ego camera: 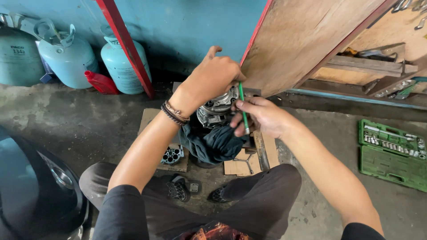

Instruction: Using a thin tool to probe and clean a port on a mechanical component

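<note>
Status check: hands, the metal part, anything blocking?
Left hand on top of metal housing. Right hand pinching green-handled tool against it. Dark cloth wrapped below; nothing blocking.

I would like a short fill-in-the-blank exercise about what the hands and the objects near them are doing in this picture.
1. The right hand holds a thin ____ tool with a green shaft.
2. The left hand rests on top of the metal part, which sits on a dark ____.
3. The open green socket set case lies on the floor to the person's ____.
4. Pale ____ gas cylinders stand against the blue wall.

Missing words: screwdriver-like; cloth; right; blue
</note>
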